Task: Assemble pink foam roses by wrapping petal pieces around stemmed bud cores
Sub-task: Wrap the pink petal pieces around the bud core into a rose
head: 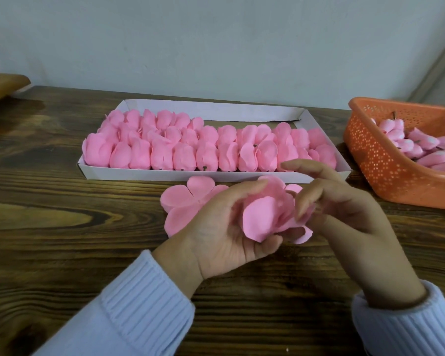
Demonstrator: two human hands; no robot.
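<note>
A person in pale blue ribbed sleeves (139, 304) holds a half-made rose (267, 214) between both hands, just above a dark wooden table (62, 201). The left hand (224, 227) lies palm up with its fingers and thumb curled round the loose pink petals from below and from the left. The right hand (344, 214) comes in from the other side; its middle fingers bend down onto the petals and grip them, and its forefinger is lifted clear. The right thumb is hidden behind the foam.

Beyond the left hand's fingers, and partly covered by them, a flat petal piece (183, 204) lies on the wood with its rounded lobes spread.

Beyond both hands stands a shallow white cardboard tray (216, 110). Finished roses (203, 145) fill it in close rows from its left end to its right, some showing dark stem ends toward the near wall. A strip along the tray's far wall is bare.

Out past the right hand sits an orange perforated plastic basket (385, 170). It holds a heap of paler pink bud cores (416, 145) lying on their sides, thin dark stems showing among them.

Far off to the left of the left hand, a brown object (3, 86) rests at the table's back edge.
</note>
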